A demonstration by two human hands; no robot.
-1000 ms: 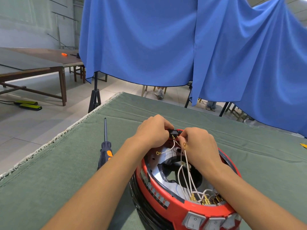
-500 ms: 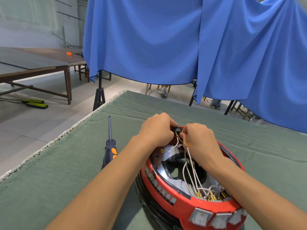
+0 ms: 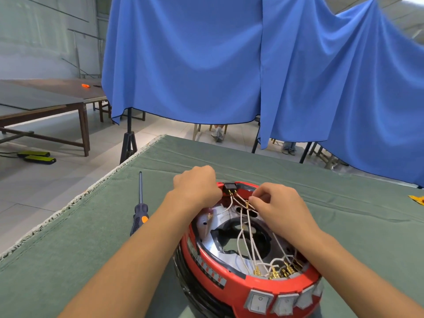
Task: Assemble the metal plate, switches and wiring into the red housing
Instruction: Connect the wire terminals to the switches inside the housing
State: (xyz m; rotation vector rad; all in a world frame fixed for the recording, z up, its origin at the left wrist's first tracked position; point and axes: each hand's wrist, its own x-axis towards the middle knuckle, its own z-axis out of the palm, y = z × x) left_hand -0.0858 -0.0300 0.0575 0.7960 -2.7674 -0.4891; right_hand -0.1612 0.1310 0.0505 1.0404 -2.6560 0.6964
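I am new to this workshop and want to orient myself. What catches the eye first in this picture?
The red housing near the front of the green table, white wires crossing its open top. Both hands work at its far rim: the right hand pinches a wire. A blue curtain hangs behind.

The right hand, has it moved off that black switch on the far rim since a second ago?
Yes. The right hand has drawn back rightward from the black switch, pinching a white wire.
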